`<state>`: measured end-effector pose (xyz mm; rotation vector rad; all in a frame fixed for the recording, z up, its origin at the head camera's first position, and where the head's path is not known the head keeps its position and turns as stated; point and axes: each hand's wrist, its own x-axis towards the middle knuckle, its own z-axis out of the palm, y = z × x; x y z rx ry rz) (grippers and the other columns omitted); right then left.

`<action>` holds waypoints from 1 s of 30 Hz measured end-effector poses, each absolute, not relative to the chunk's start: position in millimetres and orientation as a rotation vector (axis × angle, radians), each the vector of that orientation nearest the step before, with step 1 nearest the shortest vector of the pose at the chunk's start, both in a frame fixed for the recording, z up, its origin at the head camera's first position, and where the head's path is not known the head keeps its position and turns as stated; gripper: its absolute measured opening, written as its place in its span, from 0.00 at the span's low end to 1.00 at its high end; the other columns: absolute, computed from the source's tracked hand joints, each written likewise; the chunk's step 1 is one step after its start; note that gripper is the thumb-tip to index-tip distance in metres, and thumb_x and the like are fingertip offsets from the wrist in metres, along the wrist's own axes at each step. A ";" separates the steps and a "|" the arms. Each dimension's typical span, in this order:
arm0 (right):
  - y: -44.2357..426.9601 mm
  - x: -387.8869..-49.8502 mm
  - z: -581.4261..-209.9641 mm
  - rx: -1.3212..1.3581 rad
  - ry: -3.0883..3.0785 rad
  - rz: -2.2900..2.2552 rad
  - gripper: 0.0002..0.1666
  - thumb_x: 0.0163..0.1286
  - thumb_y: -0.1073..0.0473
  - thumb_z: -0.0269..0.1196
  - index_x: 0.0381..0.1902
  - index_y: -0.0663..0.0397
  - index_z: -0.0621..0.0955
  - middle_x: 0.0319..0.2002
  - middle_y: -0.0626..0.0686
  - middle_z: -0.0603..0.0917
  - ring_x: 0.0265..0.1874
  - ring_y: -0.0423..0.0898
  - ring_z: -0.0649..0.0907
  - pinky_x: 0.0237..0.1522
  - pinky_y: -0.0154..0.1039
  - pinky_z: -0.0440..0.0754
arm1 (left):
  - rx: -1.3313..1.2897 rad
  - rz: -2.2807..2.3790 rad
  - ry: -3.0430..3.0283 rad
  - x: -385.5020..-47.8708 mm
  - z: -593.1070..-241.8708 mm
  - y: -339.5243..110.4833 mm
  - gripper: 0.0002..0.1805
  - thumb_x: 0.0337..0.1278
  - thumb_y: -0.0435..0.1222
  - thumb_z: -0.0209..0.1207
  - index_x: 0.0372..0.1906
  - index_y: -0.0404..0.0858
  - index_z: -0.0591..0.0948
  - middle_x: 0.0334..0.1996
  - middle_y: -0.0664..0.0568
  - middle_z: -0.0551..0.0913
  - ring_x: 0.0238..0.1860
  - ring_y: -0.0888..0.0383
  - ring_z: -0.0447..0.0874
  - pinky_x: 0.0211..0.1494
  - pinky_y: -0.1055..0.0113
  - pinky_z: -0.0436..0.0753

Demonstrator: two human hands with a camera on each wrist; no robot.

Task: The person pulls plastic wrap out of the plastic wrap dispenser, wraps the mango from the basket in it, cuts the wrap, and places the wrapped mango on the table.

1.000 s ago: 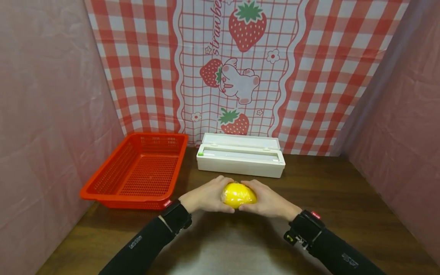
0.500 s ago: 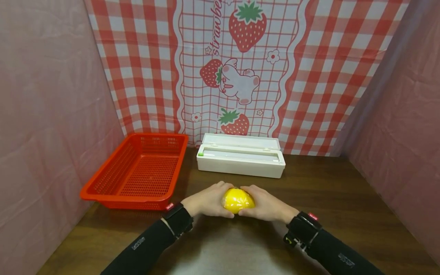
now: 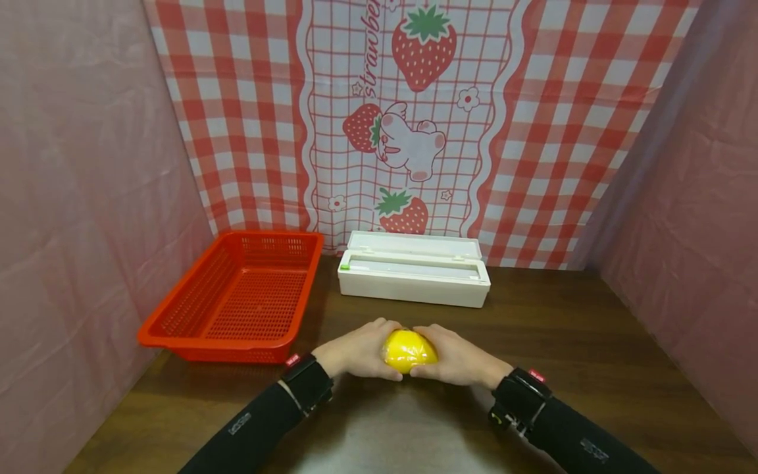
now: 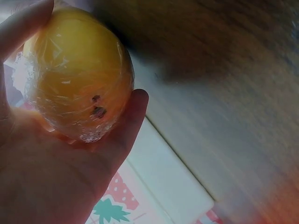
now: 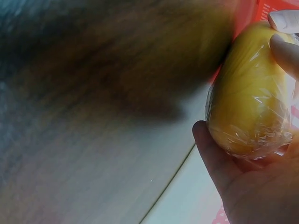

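Observation:
A smooth yellow fruit [image 3: 408,351], oblong like a mango, is wrapped in clear cling film. Both hands hold it above the table, one from either side. My left hand [image 3: 366,350] grips its left end, thumb and fingers curved around it. Around the right end curl the fingers of my right hand [image 3: 453,355]. Wrinkled film and two dark spots show on the fruit [image 4: 84,70] in the left wrist view. On the right wrist view, the film looks bunched at the lower end of the fruit [image 5: 252,93]. Behind the hands stands a white cling film dispenser [image 3: 414,289], its lid raised.
A red perforated plastic basket [image 3: 225,342] stands on the left of the brown wooden table [image 3: 568,342]. A red-and-white checked strawberry cloth [image 3: 545,131] hangs at the back. Pink cloth walls [image 3: 89,197] flank both sides.
Both hands and the wrapped fruit have come slightly nearer to the body. The grip stays on the fruit; basket and dispenser keep their places.

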<state>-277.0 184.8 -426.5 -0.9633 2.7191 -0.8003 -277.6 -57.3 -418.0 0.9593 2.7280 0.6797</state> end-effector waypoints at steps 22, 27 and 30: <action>186.7 -276.2 -431.4 -0.929 2.742 -0.753 0.54 0.63 0.36 0.69 0.75 0.62 0.65 0.59 0.57 0.77 0.46 0.44 0.77 0.52 0.47 0.79 | 0.931 0.569 2.764 -274.0 -418.2 -55.2 0.52 0.50 0.57 0.72 0.77 0.44 0.62 0.61 0.52 0.72 0.54 0.58 0.71 0.55 0.62 0.79; 186.3 -276.0 -424.3 -0.934 2.766 -0.728 0.57 0.62 0.33 0.69 0.76 0.62 0.65 0.61 0.58 0.77 0.47 0.45 0.77 0.52 0.47 0.80 | 0.949 0.501 2.779 -274.7 -411.7 -54.6 0.54 0.49 0.59 0.72 0.78 0.44 0.61 0.65 0.51 0.70 0.58 0.55 0.70 0.58 0.61 0.79; 187.5 -277.3 -419.2 -0.941 2.778 -0.723 0.57 0.62 0.32 0.68 0.76 0.62 0.65 0.63 0.60 0.76 0.51 0.49 0.79 0.55 0.51 0.80 | 0.952 0.478 2.781 -274.5 -405.6 -54.7 0.55 0.49 0.62 0.70 0.79 0.44 0.61 0.68 0.49 0.69 0.62 0.53 0.70 0.61 0.58 0.78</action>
